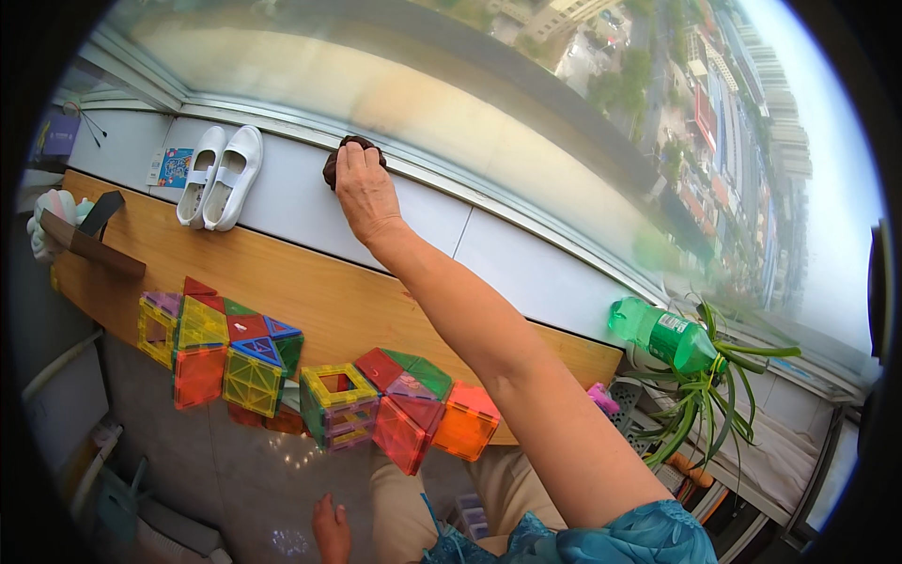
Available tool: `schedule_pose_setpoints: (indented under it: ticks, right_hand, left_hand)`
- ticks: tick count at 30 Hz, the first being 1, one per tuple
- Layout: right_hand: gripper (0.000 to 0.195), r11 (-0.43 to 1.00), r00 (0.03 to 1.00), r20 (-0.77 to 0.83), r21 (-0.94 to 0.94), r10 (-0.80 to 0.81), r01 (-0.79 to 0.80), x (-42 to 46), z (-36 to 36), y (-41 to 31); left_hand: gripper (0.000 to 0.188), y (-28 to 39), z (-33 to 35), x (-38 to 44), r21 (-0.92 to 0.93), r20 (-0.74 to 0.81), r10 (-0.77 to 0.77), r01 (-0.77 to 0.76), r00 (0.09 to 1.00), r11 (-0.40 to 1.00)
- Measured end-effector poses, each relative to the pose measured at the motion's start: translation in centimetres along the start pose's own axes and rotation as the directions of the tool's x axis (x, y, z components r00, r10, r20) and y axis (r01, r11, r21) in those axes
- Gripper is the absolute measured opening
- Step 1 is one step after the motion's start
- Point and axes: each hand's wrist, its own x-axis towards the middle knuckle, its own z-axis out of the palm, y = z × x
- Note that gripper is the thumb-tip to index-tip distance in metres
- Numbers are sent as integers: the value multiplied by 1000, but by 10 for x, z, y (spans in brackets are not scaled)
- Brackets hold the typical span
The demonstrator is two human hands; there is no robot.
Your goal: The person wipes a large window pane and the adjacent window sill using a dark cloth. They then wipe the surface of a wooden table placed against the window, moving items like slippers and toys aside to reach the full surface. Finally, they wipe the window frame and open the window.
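Note:
My right hand presses a crumpled dark brown cloth onto the white tiled sill, against the lower rail of the window frame. The bare forearm stretches across a wooden board. Low in the view, beside my knee, hangs my left hand, holding nothing, its thumb apart from the fingers. Left of the cloth, a pair of white slip-on shoes spans the sill and the board's back edge.
Coloured magnetic-tile blocks and another group line the board's front edge. A green plastic bottle lies on the sill at right, a spider plant at its neck. At left are a dark folded stand and a printed card.

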Motion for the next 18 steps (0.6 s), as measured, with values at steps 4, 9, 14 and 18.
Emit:
schedule_pose_setpoints:
  ticks: [4, 9, 14, 18]
  right_hand:
    - [26, 996, 992, 118, -63, -51, 59, -40, -14, 46]
    - [28, 996, 989, 150, -93, 16, -2, -121, -36, 121]
    - [29, 987, 974, 179, -101, 140, -123, -202, -55, 187]
    - [35, 954, 909, 296, -29, 293, -298, -266, -75, 242]
  left_hand:
    - [34, -11, 23, -10, 58, -3, 45, -45, 999, 997]
    - [34, 15, 38, -20, 1, -49, 87, -87, 995, 996]
    - [33, 43, 42, -30, 51, -38, 119, -117, 992, 992]
    - [27, 50, 48, -29, 41, -205, 95, -88, 974, 995]
